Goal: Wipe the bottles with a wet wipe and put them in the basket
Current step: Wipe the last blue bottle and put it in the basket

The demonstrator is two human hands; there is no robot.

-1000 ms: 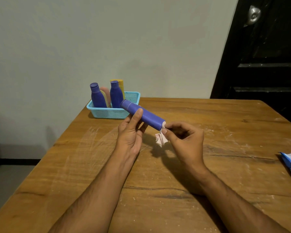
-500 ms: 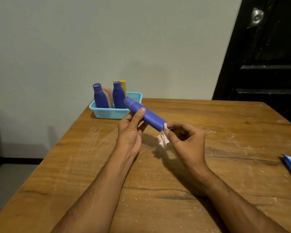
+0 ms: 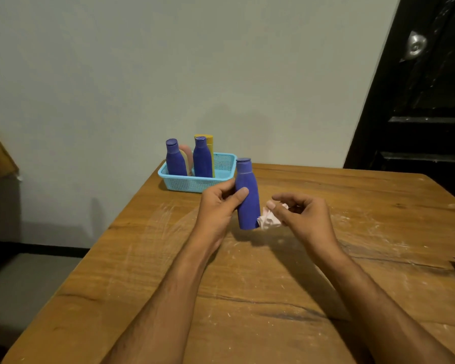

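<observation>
Head: left fingers around bottle

2 bare forearms (no sleeves), ringless hands

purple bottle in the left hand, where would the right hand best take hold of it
Probably the bare upper body just under the cap of the purple bottle, coming in from the right. It stands nearly upright, the left hand wraps its middle from the left, and the wet wipe sits by its base in the right hand.

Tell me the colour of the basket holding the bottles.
Light blue: the basket shows plainly in the head view, the only view.
</observation>
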